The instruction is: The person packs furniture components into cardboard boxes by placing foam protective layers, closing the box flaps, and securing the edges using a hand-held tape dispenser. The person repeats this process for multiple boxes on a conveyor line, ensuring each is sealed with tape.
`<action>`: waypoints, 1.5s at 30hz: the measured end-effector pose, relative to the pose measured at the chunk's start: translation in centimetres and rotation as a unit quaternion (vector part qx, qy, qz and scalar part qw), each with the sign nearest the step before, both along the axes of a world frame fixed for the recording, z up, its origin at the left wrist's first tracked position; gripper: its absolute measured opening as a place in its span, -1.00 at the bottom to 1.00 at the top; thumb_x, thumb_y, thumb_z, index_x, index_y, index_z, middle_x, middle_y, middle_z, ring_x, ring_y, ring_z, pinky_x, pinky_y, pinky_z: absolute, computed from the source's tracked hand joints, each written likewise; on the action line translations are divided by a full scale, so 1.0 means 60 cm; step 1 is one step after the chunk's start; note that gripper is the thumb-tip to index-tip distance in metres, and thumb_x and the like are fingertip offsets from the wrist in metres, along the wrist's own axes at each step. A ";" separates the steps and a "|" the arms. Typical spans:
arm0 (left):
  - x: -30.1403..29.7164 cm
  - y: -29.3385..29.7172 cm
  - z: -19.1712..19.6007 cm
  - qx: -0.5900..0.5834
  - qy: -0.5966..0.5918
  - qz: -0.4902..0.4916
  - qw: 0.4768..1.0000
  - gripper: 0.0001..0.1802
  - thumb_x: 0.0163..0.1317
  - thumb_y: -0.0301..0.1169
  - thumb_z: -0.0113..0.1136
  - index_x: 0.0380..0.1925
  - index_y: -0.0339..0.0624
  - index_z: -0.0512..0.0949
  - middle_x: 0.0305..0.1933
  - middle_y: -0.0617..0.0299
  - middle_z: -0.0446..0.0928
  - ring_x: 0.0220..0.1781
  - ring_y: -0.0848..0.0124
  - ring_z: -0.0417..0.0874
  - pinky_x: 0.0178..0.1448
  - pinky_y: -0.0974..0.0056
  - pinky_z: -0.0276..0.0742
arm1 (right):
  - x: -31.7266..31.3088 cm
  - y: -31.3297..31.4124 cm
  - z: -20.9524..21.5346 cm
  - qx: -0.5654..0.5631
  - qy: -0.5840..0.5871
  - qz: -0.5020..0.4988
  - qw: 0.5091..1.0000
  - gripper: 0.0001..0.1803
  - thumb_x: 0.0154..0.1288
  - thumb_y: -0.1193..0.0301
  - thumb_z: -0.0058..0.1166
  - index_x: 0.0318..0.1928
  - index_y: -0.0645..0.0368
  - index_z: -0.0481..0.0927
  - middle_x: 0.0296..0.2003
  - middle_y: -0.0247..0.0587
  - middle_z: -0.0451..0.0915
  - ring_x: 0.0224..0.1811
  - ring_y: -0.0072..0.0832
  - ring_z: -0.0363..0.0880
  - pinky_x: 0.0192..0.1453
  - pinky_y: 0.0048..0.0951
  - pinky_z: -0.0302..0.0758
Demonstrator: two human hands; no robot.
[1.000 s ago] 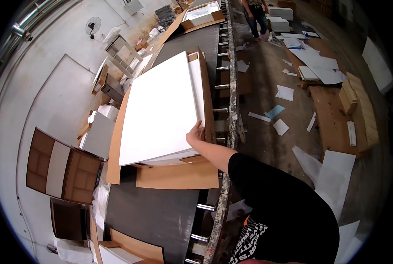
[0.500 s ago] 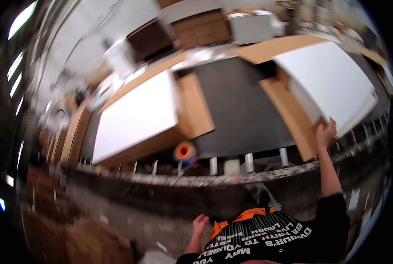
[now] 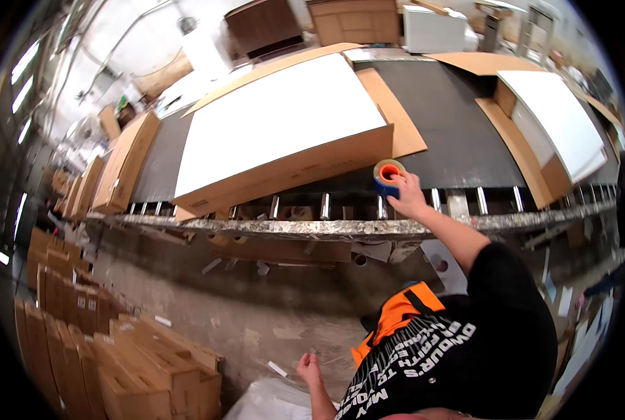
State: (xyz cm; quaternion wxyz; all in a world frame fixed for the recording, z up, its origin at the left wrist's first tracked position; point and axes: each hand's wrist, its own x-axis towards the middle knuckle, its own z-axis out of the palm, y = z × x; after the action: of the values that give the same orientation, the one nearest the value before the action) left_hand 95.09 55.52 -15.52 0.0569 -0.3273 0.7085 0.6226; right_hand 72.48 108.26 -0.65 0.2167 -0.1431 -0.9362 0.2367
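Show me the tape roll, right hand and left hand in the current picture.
Tape roll (image 3: 385, 187): head view, on its blue lower side.
Right hand (image 3: 408, 196): head view, middle of the hand.
Left hand (image 3: 309, 369): head view, middle of the hand.

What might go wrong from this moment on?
The tape is right by the rollers; if the right hand fumbles it, it might drop into a gap.

The carton's open flap spreads over the belt just beyond the tape, so it could get knocked or creased.

A scrap on the floor might make someone slip.
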 end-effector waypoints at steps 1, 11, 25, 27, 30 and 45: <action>-0.020 -0.013 0.005 -0.001 0.014 0.012 1.000 -0.56 0.18 -0.53 0.27 0.05 -0.48 0.47 -0.18 0.08 0.62 -0.22 0.40 0.62 -0.11 0.35 0.58 | -0.025 -0.013 0.004 0.030 -0.033 -0.006 0.999 -0.36 -0.02 0.30 0.29 0.13 0.16 0.42 0.17 0.06 0.33 0.23 0.00 0.25 0.35 -0.13 0.24; -0.229 -0.038 0.035 0.057 0.005 -0.065 0.996 -0.52 0.21 -0.53 0.26 0.09 -0.53 0.41 -0.06 0.01 0.58 -0.09 0.37 0.59 -0.03 0.33 0.57 | -0.107 -0.036 -0.076 0.218 -0.214 -0.121 0.945 -0.55 -0.04 0.27 0.28 -0.12 0.17 0.52 -0.12 -0.11 0.56 0.15 -0.18 0.33 0.28 -0.16 0.19; -0.880 0.024 0.397 -0.549 0.412 -0.316 0.655 -0.17 -0.10 -0.23 0.47 0.21 -0.19 0.35 0.22 0.06 0.43 0.17 0.12 0.50 0.24 0.08 0.39 | -0.198 -0.019 0.079 0.257 0.045 -0.048 0.964 -0.19 -0.10 0.75 -0.15 0.32 0.29 0.24 0.34 0.20 0.16 0.40 0.14 0.11 0.42 -0.02 0.17; -0.957 0.024 0.441 -0.590 0.423 -0.351 0.591 -0.23 -0.13 -0.37 0.37 0.18 -0.20 0.36 0.11 0.06 0.41 0.21 0.07 0.39 0.31 0.05 0.29 | -0.313 -0.150 0.107 0.227 0.045 0.057 0.971 -0.30 -0.16 0.73 -0.07 0.16 0.33 0.36 0.20 0.18 0.29 0.29 0.12 0.22 0.34 -0.06 0.25; -1.039 -0.061 0.369 -0.551 0.365 -0.464 0.590 -0.55 -0.18 -0.58 0.16 -0.15 -0.13 0.51 -0.16 0.15 0.52 0.01 0.16 0.52 0.14 0.15 0.41 | -0.417 -0.256 0.067 0.155 -0.078 0.074 0.982 -0.63 -0.28 0.71 0.04 -0.30 0.28 0.44 -0.21 0.03 0.41 -0.09 -0.02 0.40 -0.04 -0.14 0.41; -1.185 -0.125 0.323 -0.412 0.528 -0.420 0.612 -0.87 -0.38 -0.49 0.17 -0.82 0.03 0.43 -0.62 0.31 0.44 -0.47 0.21 0.52 -0.53 0.13 0.41 | -0.472 -0.322 0.032 0.321 -0.029 -0.168 0.932 -0.90 -0.10 0.36 0.02 -0.68 0.00 0.50 -0.58 -0.32 0.52 -0.40 -0.32 0.59 -0.38 -0.24 0.52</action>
State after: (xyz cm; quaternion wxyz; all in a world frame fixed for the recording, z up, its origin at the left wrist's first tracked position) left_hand 23.98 48.02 3.87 -0.2125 0.4026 0.8580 0.2381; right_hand 44.17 88.91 1.26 0.2603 -0.2280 -0.9305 -0.1202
